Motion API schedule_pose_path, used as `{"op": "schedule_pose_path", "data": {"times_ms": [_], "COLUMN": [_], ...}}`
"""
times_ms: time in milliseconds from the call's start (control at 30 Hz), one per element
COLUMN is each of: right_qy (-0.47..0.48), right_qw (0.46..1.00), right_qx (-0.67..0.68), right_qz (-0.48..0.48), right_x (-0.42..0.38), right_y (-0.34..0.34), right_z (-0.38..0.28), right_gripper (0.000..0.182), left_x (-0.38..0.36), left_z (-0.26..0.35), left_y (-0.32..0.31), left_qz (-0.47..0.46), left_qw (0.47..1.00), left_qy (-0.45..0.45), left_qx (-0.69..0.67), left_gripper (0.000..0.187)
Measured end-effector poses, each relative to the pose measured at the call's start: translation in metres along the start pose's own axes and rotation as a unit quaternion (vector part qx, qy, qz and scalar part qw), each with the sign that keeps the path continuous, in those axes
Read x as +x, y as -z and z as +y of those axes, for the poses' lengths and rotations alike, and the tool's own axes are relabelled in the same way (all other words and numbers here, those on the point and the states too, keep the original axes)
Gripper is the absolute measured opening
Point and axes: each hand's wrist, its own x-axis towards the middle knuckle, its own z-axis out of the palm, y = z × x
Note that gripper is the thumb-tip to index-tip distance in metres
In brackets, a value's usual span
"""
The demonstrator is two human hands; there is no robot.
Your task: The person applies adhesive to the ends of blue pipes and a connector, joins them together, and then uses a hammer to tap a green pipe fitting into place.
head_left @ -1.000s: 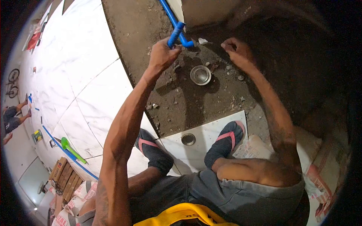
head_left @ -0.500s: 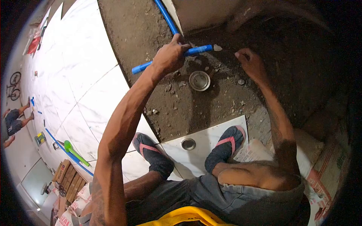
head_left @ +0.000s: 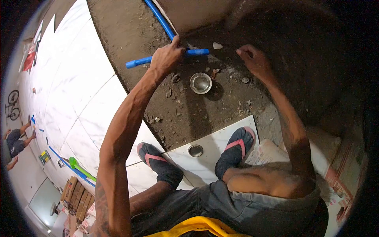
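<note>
My left hand (head_left: 167,57) is wrapped around a short blue pipe (head_left: 197,52) that lies crosswise over the dirt. A longer blue pipe (head_left: 160,15) runs up from beside my left thumb; whether the two are joined is hidden by my fingers. My right hand (head_left: 254,61) hovers over the dark dirt, right of the pipe's end. Its thumb and fingers curl together in a pinch, and what they may hold is too small to name. A small round open tin (head_left: 200,83) stands on the dirt below the pipe. Between my feet, a round metal lid (head_left: 195,150) lies on the tile.
White marbled tiles (head_left: 90,71) border the bare dirt (head_left: 177,118), which has loose stones and a pale chip (head_left: 217,46). Printed sacks (head_left: 272,152) lie at right. Farther left are a green tool (head_left: 81,168), a wooden crate (head_left: 75,199), a bicycle (head_left: 12,104) and another person (head_left: 15,142).
The view has shifted, so most things sit farther left. The short pipe's right end has drawn slightly away from the pale chip, with my left hand still around it. My right hand stays pinched.
</note>
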Motion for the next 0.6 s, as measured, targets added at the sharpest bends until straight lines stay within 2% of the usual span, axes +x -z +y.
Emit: {"op": "schedule_pose_path", "data": {"times_ms": [67, 167, 267, 367, 467, 600], "right_qy": [0.004, -0.058, -0.02, -0.051, 0.022, -0.032], "right_qw": [1.0, 0.997, 0.999, 0.998, 0.996, 0.996], "right_qx": [0.013, 0.019, -0.006, 0.02, 0.026, 0.064], "right_qz": [0.004, -0.041, 0.033, 0.034, 0.077, 0.045], "right_x": [0.0, 0.002, -0.002, -0.004, 0.005, 0.005], "right_y": [0.0, 0.008, -0.003, -0.014, -0.032, -0.026], "right_z": [0.002, -0.007, -0.015, -0.03, -0.009, -0.009], "right_gripper": [0.038, 0.038, 0.036, 0.033, 0.034, 0.036], "left_x": [0.0, -0.007, -0.02, -0.02, -0.02, -0.019], "left_z": [-0.003, -0.004, 0.002, 0.001, -0.005, -0.002], "left_y": [-0.006, -0.007, 0.002, 0.0, -0.001, 0.006], "left_qz": [0.006, 0.045, 0.08, 0.06, 0.071, 0.109], "left_qw": [1.0, 0.999, 0.996, 0.997, 0.987, 0.972], "left_qy": [-0.011, 0.001, 0.012, 0.039, 0.073, 0.057], "left_qx": [0.017, -0.02, -0.026, -0.031, -0.122, -0.2], "left_gripper": [0.015, 0.015, 0.019, 0.024, 0.033, 0.029]}}
